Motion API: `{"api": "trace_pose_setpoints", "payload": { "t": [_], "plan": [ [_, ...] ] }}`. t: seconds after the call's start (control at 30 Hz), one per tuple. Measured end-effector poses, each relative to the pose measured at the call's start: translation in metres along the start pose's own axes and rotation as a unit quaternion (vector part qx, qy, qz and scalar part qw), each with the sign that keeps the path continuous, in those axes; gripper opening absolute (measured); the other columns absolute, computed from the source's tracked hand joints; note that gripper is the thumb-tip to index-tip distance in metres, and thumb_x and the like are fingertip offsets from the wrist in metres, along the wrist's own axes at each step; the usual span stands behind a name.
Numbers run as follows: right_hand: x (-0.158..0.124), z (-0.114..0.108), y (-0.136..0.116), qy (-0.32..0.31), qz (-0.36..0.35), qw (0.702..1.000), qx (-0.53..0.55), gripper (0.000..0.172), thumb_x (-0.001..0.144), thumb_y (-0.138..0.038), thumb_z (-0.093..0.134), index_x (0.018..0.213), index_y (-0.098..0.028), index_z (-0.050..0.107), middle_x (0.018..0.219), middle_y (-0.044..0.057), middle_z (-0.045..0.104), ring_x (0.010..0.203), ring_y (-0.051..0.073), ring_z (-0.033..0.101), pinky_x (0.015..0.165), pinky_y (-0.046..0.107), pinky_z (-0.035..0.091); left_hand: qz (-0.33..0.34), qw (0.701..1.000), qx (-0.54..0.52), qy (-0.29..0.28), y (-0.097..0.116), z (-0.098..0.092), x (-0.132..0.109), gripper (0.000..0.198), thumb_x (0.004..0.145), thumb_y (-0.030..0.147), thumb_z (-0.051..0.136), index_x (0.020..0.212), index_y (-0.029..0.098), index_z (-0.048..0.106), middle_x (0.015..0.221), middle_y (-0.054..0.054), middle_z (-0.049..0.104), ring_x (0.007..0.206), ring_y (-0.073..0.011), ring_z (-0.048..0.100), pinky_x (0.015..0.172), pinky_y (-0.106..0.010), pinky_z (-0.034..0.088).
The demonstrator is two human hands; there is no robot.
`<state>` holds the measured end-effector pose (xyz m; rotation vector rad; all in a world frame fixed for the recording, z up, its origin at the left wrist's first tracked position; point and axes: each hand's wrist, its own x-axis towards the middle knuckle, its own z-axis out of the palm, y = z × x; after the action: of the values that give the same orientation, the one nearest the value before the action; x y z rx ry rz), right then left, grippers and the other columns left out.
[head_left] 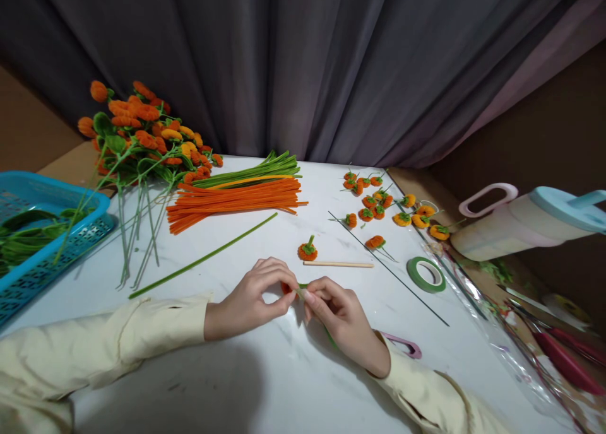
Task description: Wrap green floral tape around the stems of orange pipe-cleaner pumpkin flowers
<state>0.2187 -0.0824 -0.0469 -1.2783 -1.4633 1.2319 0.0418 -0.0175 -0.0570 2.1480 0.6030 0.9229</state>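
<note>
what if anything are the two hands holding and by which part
The left hand and right hand both pinch a small green piece where they meet; too much of it is hidden to tell by which part.

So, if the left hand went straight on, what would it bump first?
The left hand would most likely meet the right hand, just ahead of its fingertips; exact depth is unclear.

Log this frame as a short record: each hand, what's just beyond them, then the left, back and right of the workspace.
Left hand: fingertips pinching a small green piece
Right hand: fingertips at the same piece
Just beyond: orange flower head, wooden stick
Left: blue basket, bunch of orange flowers
Back centre: orange fuzzy stems, green fuzzy stems
Right: green tape roll, pale tumbler
</note>
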Motion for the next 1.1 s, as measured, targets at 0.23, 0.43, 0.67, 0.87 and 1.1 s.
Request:
{"api": "trace_pose_setpoints", "payload": {
  "t": [0.23,0.43,0.67,0.87,1.1],
  "plan": [
    [0.0011,-0.0006,-0.0008,0.004,0.001,1.0,0.002,0.031,0.091,-0.046,0.05,0.078,-0.018,0.053,0.054,-0.003,0.052,0.046,0.009,0.038,0.045,0.023,0.027,-0.016,1.0,-0.017,-0.002,0.0001,-0.0006,0.001,0.008,0.083,0.011,0.056,0.083,0.018,0.061,0.082,-0.003,0.067,0.084,-0.0179,0.06,0.081,-0.034,0.042],
    [0.0007,-0.0009,-0.0007,0.006,0.0,1.0,0.018,0.031,0.091,-0.047,0.05,0.079,-0.018,0.052,0.053,-0.004,0.052,0.045,0.009,0.036,0.044,0.023,0.025,-0.027,1.0,-0.014,-0.006,0.001,-0.0023,0.0018,0.009,0.084,0.013,0.055,0.084,0.019,0.061,0.083,-0.004,0.067,0.085,-0.0186,0.059,0.082,-0.034,0.043],
    [0.0012,-0.0011,-0.0014,0.001,-0.001,1.0,0.018,0.032,0.091,-0.047,0.05,0.079,-0.018,0.052,0.053,-0.004,0.051,0.045,0.009,0.036,0.044,0.023,0.026,0.006,1.0,-0.003,-0.015,0.0031,-0.0024,0.0023,0.011,0.084,0.014,0.055,0.091,0.019,0.063,0.085,-0.003,0.067,0.086,-0.0188,0.059,0.082,-0.034,0.042],
    [0.0004,-0.0005,-0.0009,-0.002,-0.001,1.0,0.015,0.03,0.091,-0.045,0.05,0.078,-0.017,0.053,0.054,-0.003,0.052,0.046,0.009,0.036,0.045,0.023,0.026,0.013,1.0,-0.006,-0.002,0.0007,-0.0008,0.0008,0.01,0.086,0.014,0.054,0.087,0.019,0.062,0.082,-0.003,0.068,0.084,-0.0182,0.059,0.08,-0.034,0.04],
    [0.0007,-0.0024,-0.0018,0.007,0.014,0.999,0.039,0.03,0.091,-0.044,0.05,0.079,-0.017,0.05,0.054,-0.003,0.052,0.046,0.008,0.033,0.045,0.023,0.024,-0.036,0.999,0.019,-0.004,-0.0012,-0.0064,0.0035,0.013,0.087,0.015,0.049,0.093,0.019,0.061,0.099,-0.007,0.066,0.098,-0.0217,0.056,0.088,-0.039,0.041]
  ]
}}
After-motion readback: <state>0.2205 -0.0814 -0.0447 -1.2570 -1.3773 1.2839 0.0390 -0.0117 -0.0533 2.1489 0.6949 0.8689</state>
